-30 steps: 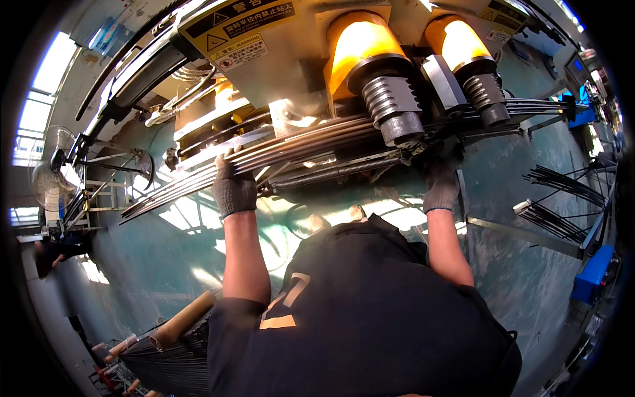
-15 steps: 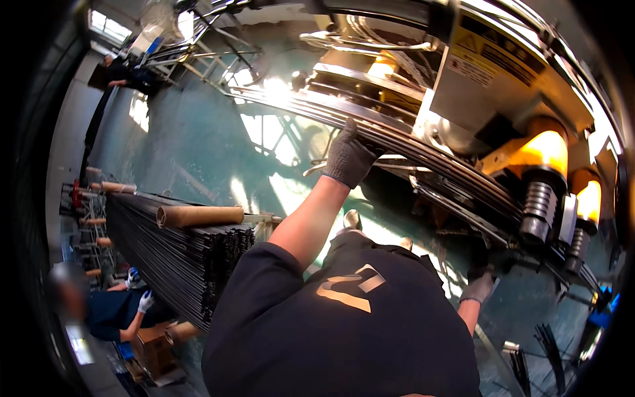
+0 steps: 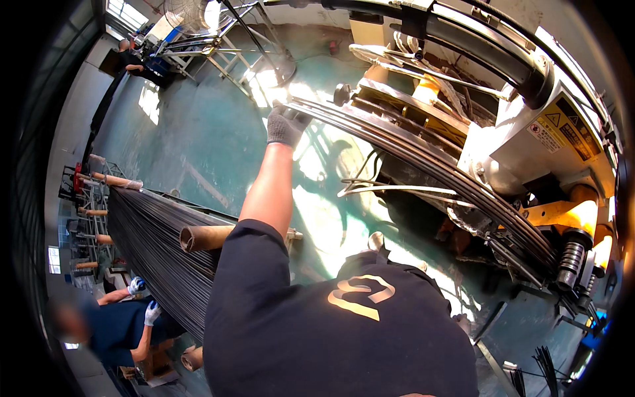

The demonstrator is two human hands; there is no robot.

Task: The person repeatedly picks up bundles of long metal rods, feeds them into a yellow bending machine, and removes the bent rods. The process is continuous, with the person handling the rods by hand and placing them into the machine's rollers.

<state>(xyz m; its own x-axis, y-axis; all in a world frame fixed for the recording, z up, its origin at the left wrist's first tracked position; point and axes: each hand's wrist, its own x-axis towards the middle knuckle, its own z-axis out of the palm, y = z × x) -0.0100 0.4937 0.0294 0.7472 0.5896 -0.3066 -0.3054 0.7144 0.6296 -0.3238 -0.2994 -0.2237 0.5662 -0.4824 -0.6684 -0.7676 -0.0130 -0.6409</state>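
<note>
In a dark grey knitted glove, my left hand is stretched far out and closed round the far end of a bundle of long, thin metal rods. These rods run slantwise to the right, along the machine's front, to its yellow-capped spring units. My right hand, also gloved, shows only in part beyond my dark shirt, low on the right. Its fingers are hidden, so I cannot tell whether it grips anything.
A large stack of dark rods lies to my left among cardboard tubes. A co-worker's gloved hand is beside it. Another person stands far left. Pale hoses jut out below the machine; thin rods lie lower right.
My left hand has moved away from me and leftward, from partway along the rods to their far end. My right hand has drawn closer to my body and is more hidden.
</note>
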